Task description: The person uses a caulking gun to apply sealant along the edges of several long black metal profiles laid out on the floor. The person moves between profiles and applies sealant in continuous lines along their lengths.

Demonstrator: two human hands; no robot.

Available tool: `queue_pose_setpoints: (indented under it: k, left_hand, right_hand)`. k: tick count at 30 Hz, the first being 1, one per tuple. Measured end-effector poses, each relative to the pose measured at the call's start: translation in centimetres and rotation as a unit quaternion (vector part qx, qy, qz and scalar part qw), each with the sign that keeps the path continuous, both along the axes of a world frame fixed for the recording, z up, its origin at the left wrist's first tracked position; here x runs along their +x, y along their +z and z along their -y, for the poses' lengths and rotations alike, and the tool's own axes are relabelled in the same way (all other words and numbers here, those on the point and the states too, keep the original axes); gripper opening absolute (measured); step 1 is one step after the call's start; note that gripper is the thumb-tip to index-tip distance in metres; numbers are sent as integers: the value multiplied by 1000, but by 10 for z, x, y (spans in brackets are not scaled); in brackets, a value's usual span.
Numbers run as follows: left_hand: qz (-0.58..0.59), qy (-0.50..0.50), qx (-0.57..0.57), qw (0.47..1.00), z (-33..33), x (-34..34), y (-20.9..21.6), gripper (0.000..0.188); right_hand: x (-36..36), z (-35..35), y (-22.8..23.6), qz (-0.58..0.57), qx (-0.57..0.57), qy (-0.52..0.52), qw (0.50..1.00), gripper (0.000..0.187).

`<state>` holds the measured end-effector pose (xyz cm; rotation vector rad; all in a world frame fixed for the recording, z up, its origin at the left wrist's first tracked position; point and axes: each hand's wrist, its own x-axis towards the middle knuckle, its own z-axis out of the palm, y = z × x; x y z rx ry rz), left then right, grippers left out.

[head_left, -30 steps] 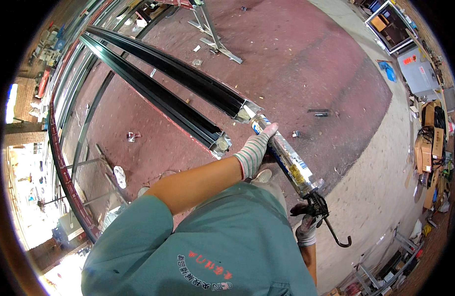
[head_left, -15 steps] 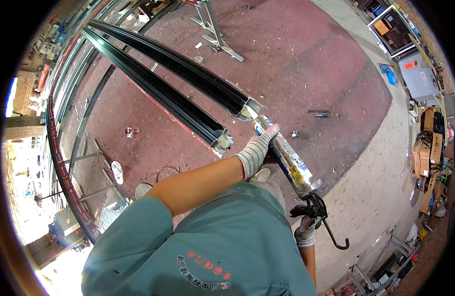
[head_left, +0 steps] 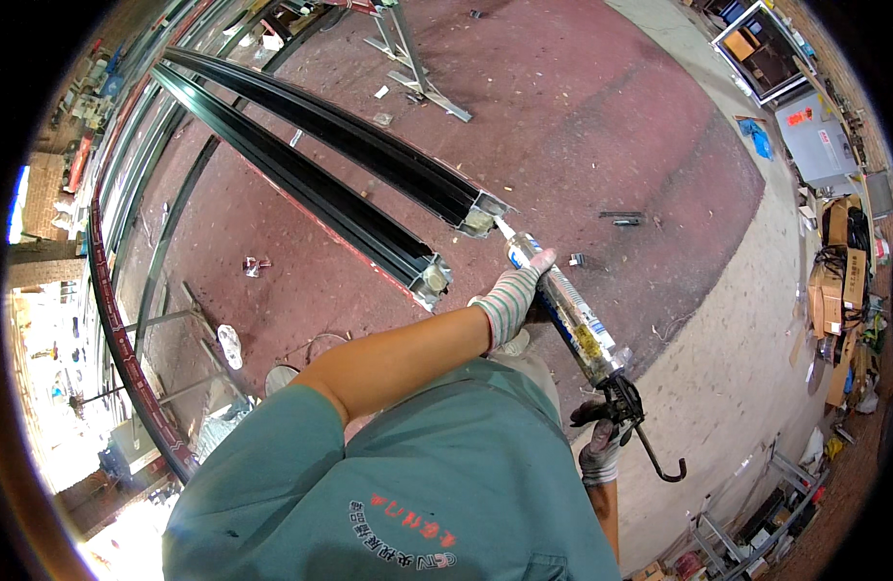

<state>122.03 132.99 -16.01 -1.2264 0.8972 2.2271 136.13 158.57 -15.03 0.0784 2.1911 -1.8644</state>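
A caulking gun (head_left: 622, 402) with a white, blue and yellow-smeared sealant tube (head_left: 580, 324) slants across the middle right. My left hand (head_left: 512, 302), in a striped knit glove, wraps round the tube near its front end. At the rear, my right hand (head_left: 599, 447), in a striped glove with dark fingers, grips the gun's black handle. The tube's white nozzle points at the cut end of the far black metal profile (head_left: 369, 153), very close to it; whether they touch I cannot tell. Beside it lies a second black profile (head_left: 320, 191), its cut end showing a pale corner piece.
A grey metal stand (head_left: 408, 63) is at the top. Long metal profiles and a dark red-edged rail (head_left: 127, 353) run along the left. Small scraps (head_left: 620, 219) lie on the red floor. Cardboard boxes (head_left: 833, 290) and a grey cabinet (head_left: 816, 136) line the right side.
The nozzle has drawn slightly back from the far profile's end, the tube and my left hand shifting a little right and down. Both hands keep their hold.
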Motion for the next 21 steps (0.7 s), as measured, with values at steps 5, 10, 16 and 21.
queue_pose_setpoints:
  k: [5, 10, 16, 21]
  left_hand:
    - [4, -9, 13, 1000, 0, 1, -12, 46]
    - [8, 17, 10, 1000, 12, 12, -4, 52]
    - [3, 49, 4, 999, 21, 26, 13, 57]
    - [20, 41, 8, 999, 16, 24, 7, 50]
  right_hand:
    - [8, -3, -14, -8, -9, -35, 999, 66]
    - [2, -11, 3, 20, -4, 77, 997, 70]
    - [-6, 2, 18, 11, -6, 79, 997, 71]
    - [-8, -5, 11, -11, 6, 88, 996, 75]
